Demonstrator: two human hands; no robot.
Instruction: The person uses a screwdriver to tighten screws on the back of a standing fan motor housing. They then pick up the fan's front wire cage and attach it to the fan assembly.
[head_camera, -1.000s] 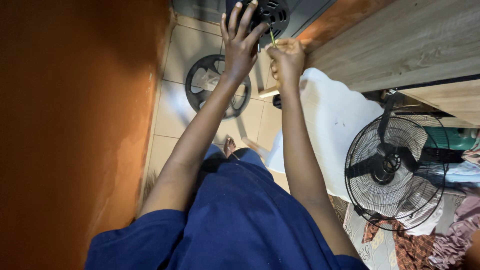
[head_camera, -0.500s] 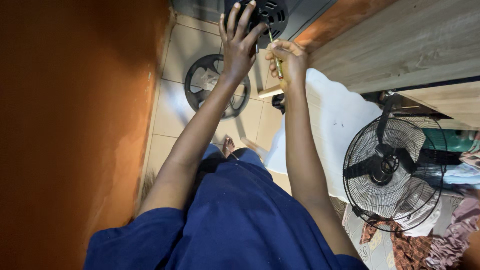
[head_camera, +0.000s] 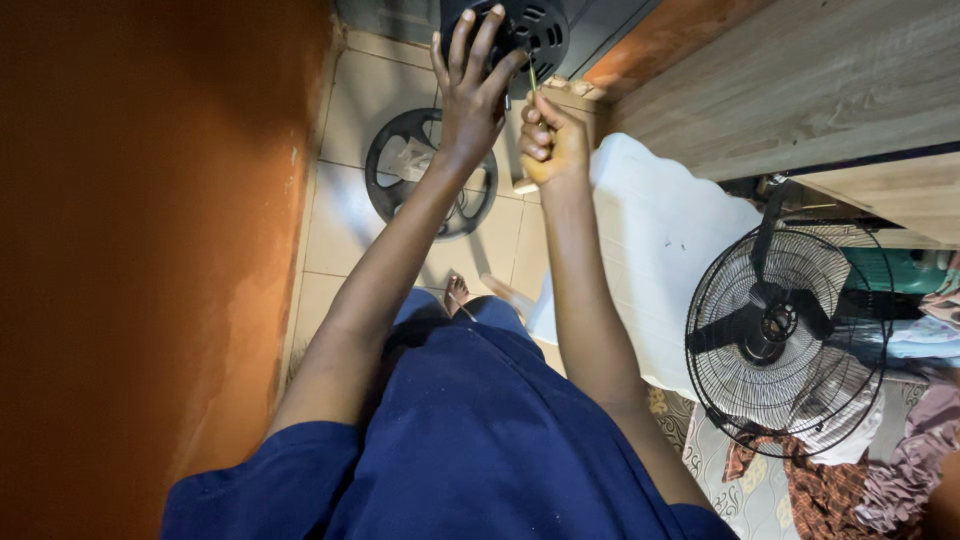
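Observation:
My left hand (head_camera: 472, 90) reaches up with fingers spread and grips the side of a black vented fan motor housing (head_camera: 535, 25) at the top of the view. My right hand (head_camera: 550, 140) is closed around the yellow-green handle of a screwdriver (head_camera: 533, 80), whose thin shaft points up into the housing. Both arms stretch forward over my blue-clad lap.
A black round fan base (head_camera: 395, 190) lies on the tiled floor below my hands. A white cushion or slab (head_camera: 665, 250) sits to the right, with a black wire fan guard (head_camera: 785, 340) beside it. An orange wall (head_camera: 150, 250) stands at the left, a wooden surface (head_camera: 800, 80) at the upper right.
My right hand with the screwdriver has shifted slightly, keeping the shaft at the housing. My left hand stays on the housing.

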